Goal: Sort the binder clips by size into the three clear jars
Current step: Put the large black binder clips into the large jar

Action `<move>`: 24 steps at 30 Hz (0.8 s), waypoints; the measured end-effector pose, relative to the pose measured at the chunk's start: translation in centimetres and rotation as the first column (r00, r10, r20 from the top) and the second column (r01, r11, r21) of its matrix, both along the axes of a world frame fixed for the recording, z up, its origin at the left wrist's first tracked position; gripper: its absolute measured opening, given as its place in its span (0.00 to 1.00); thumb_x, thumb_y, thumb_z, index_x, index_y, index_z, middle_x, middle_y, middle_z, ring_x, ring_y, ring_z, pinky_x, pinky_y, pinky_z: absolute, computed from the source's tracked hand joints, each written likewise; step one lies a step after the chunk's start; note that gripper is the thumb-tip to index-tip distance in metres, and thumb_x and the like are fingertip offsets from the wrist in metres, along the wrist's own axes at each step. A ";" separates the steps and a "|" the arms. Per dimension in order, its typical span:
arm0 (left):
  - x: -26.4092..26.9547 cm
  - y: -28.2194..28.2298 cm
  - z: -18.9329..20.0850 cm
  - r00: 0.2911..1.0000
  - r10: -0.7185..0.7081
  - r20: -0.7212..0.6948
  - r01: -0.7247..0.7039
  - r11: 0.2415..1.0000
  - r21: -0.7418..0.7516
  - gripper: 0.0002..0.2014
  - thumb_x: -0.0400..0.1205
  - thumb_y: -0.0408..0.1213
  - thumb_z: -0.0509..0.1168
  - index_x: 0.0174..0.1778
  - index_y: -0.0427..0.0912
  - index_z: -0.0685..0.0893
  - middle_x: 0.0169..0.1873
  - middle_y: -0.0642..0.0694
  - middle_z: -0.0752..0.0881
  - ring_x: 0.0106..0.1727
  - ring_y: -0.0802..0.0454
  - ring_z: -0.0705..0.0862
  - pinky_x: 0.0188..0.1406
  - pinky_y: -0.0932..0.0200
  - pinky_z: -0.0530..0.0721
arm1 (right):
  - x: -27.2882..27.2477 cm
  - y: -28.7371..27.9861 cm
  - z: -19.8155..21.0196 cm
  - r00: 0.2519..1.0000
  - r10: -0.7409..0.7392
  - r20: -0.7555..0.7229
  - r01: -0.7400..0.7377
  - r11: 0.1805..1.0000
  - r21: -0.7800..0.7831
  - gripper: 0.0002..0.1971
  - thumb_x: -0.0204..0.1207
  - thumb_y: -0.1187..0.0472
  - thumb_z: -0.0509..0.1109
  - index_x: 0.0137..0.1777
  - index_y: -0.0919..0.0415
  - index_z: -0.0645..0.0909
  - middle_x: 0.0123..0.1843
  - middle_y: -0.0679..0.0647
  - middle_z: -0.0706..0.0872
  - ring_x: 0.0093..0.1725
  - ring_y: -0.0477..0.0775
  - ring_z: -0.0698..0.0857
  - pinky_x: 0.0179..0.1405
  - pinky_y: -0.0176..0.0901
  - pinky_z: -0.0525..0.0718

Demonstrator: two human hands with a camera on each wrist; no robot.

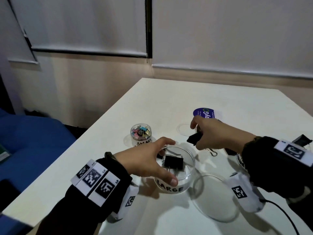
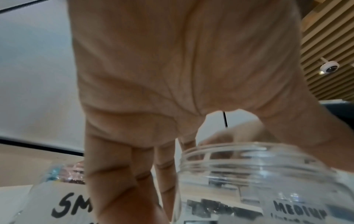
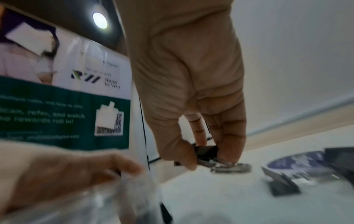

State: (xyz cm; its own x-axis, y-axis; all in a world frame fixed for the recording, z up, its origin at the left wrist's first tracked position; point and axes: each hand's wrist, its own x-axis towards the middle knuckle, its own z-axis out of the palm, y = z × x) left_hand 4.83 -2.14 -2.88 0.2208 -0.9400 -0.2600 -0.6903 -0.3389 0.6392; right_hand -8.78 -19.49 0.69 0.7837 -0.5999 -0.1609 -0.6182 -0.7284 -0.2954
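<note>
My right hand [image 1: 218, 133] pinches 1 black binder clip [image 1: 194, 139] just beyond the LARGE jar [image 1: 188, 168]; left hand [image 1: 149, 160] grips its rim. Risk as I see it: the clip's size isn't clear, so wrong jar, or it strikes the rim and bounces out.

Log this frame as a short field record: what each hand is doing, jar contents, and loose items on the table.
left hand: grips the rim of the LARGE jar
right hand: pinches a black binder clip above the table
LARGE jar contents: one black clip
SMALL jar: holds coloured clips
MEDIUM jar: mostly hidden behind the right arm
loose: clear lid by the LARGE jar, blue sticker beyond the right hand
</note>
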 end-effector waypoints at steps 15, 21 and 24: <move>-0.1 -0.2 -0.8 1.000 0.016 -0.026 -0.018 0.998 -0.055 0.42 0.55 0.56 0.82 0.64 0.58 0.71 0.58 0.61 0.82 0.60 0.66 0.80 0.64 0.56 0.81 | 1.4 8.2 0.1 0.940 0.341 -0.004 -0.341 0.939 -0.049 0.19 0.66 0.58 0.77 0.58 0.54 0.80 0.49 0.48 0.86 0.42 0.48 0.81 0.32 0.33 0.78; 0.0 -0.2 -0.5 1.000 0.013 -0.020 -0.014 0.998 -0.062 0.34 0.59 0.47 0.85 0.55 0.57 0.74 0.51 0.60 0.85 0.50 0.68 0.84 0.56 0.59 0.84 | 1.5 8.2 -1.8 0.945 0.317 0.079 -0.310 0.947 -0.085 0.23 0.67 0.61 0.74 0.61 0.56 0.73 0.54 0.53 0.85 0.49 0.54 0.84 0.28 0.33 0.71; -0.2 -0.2 -0.5 1.000 0.012 0.005 -0.012 0.999 -0.051 0.33 0.57 0.49 0.84 0.54 0.57 0.74 0.49 0.59 0.85 0.51 0.62 0.85 0.56 0.50 0.84 | 1.4 8.1 -2.7 0.952 0.293 0.095 -0.288 0.956 -0.061 0.20 0.66 0.61 0.73 0.58 0.54 0.74 0.44 0.50 0.83 0.39 0.50 0.77 0.24 0.30 0.68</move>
